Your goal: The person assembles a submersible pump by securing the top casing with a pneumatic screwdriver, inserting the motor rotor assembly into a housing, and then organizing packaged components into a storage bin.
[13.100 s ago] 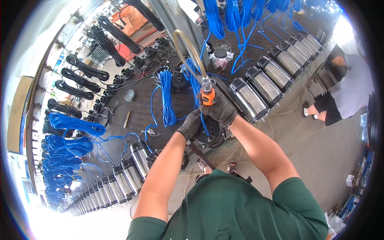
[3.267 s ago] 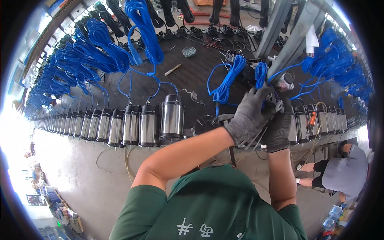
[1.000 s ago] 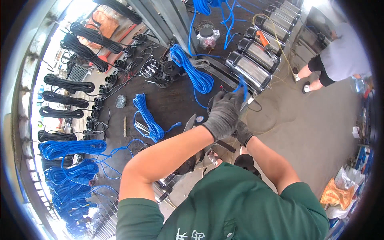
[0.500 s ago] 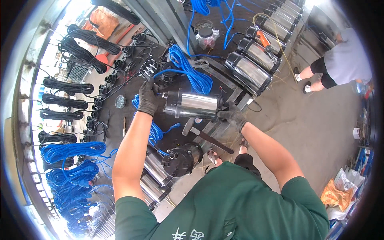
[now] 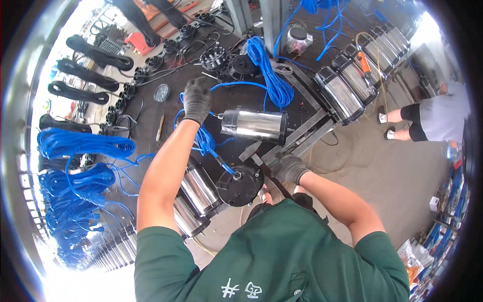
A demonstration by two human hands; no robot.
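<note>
My left hand, in a dark grey glove, is raised above the table beside the blue cable. Its fingers are blurred, and I see nothing plainly held. A shiny steel motor cylinder with black ends lies on its side, apart from both hands. At the table's near edge, my gloved right hand has its fingers curled against the handle of a hammer. The hammer head points toward the cylinder. Just nearer to me stands a black-topped motor with a blue cable from its top.
A blue cable coil lies behind the cylinder. Steel cylinders line the back right, with an orange-handled tool on them. Black cable bundles and blue ones hang at left. A person stands at far right.
Both hands have left the steel cylinder, which now lies on the table. My right hand has come down to the hammer, whose handle has turned toward me. My left hand has lifted off.
</note>
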